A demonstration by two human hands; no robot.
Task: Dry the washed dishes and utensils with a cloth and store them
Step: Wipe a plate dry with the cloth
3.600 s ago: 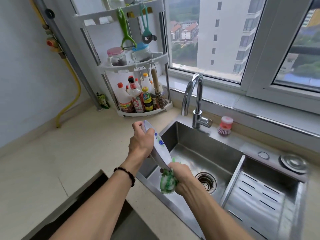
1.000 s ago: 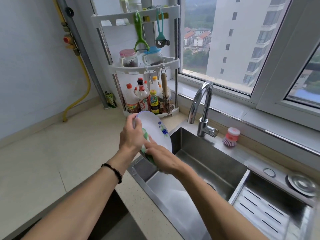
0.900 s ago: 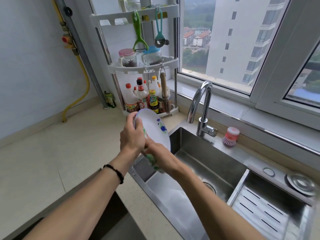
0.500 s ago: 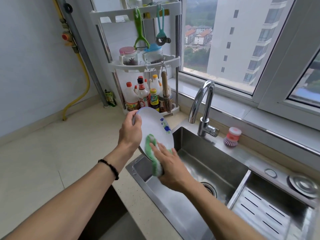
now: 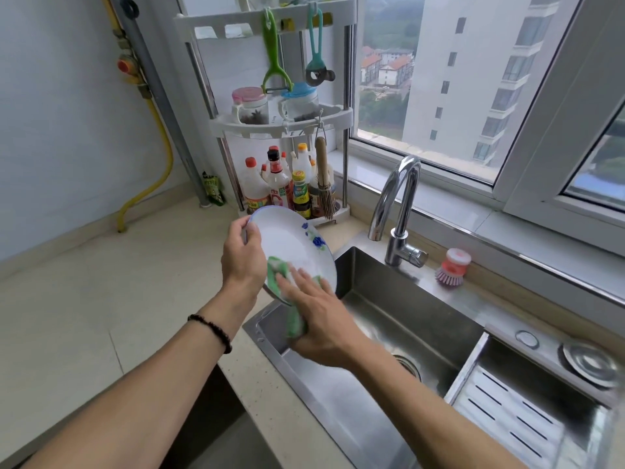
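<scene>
— Where's the plate?
— Your left hand [image 5: 241, 258] grips the round white porcelain plate with blue flowers [image 5: 294, 247] by its rim, tilted above the steel sink [image 5: 399, 319].
— And my right?
— Your right hand [image 5: 321, 323] presses a green cloth [image 5: 280, 275] flat-fingered against the plate's glossy face, thumb pinching its hanging end. The chrome tap [image 5: 397, 204] stands behind, and the pale stone bench [image 5: 101, 299] lies left.

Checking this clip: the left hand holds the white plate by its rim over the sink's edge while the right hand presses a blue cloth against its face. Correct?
Not quite: the cloth is green, not blue, as the head view shows. The rest stands: the left hand holds the white plate by its rim over the edge of the sink, and the right hand presses the cloth against its face.
</scene>
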